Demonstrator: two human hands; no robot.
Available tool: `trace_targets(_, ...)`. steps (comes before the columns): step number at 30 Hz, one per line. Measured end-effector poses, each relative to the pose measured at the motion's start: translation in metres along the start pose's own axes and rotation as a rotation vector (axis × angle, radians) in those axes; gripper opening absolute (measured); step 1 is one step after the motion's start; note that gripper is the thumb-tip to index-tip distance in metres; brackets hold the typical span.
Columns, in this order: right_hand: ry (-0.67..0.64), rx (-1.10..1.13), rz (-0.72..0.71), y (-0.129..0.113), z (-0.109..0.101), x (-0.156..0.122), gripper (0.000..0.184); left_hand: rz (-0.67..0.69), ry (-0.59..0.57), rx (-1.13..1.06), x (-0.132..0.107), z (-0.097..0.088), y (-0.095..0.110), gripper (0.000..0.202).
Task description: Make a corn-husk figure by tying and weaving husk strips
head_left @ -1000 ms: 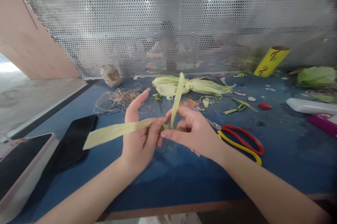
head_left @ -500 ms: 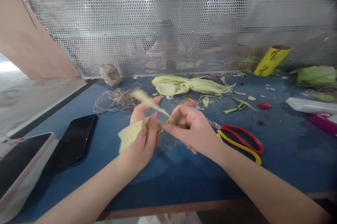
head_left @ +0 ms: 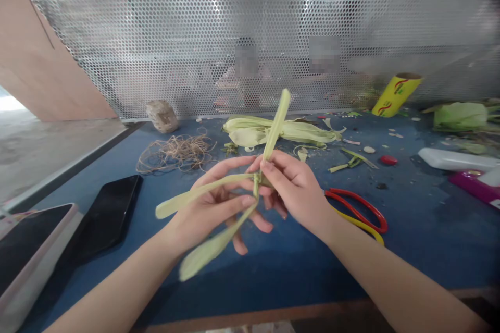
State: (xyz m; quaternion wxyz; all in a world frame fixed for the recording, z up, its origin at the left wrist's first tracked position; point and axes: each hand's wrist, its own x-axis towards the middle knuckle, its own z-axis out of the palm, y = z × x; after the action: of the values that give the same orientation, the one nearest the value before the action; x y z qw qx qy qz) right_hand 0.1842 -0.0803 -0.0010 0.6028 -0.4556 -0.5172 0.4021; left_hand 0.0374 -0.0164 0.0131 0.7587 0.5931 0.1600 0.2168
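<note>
Above the blue table, both my hands hold a small piece of pale green corn husk strips (head_left: 276,127) joined at a knot-like middle. My right hand (head_left: 299,189) pinches it near that middle, thumb against the strip that points up. Around the lower side is my left hand (head_left: 203,210), its thumb pressed on a strip and the other fingers partly spread behind. Two strips run out over the left hand, one leftward and one down-left with a blurred end. Scissors (head_left: 357,208) with red and yellow handles lie beside my right hand, their blades hidden.
Behind lie a bundle of corn husks (head_left: 250,132), tangled twine (head_left: 179,153) and a stone-like lump (head_left: 162,115). Left are a black phone (head_left: 107,213) and a tablet-like device (head_left: 29,244). A yellow tube (head_left: 396,96) stands tilted at the right, before a perforated metal screen (head_left: 156,36).
The husk piece has turned: one strip now points up, and two reach left and down-left. My left hand has shifted lower, with its fingers more spread.
</note>
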Motion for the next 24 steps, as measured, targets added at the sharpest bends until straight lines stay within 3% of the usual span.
trace_targets(7,0.004,-0.117,-0.049,-0.003,0.001,-0.002,0.008,-0.038,0.093,0.061,0.001,0.004,-0.004,0.030)
trace_targets(12,0.088,-0.225,-0.138,0.004,0.002,-0.002,0.023,0.008,0.195,0.075,0.006,0.000,-0.009,0.029)
trace_targets(15,0.164,-0.386,-0.287,0.009,0.000,-0.002,0.025,0.049,0.290,0.063,0.008,-0.003,-0.011,0.033)
trace_targets(19,0.082,-0.800,-0.576,0.009,-0.005,-0.002,0.033,0.040,0.348,0.009,0.008,-0.003,-0.010,0.030)
trace_targets(24,0.036,-1.037,-0.726,0.004,-0.009,-0.002,0.028,0.116,0.309,-0.103,0.007,-0.002,-0.010,0.022)
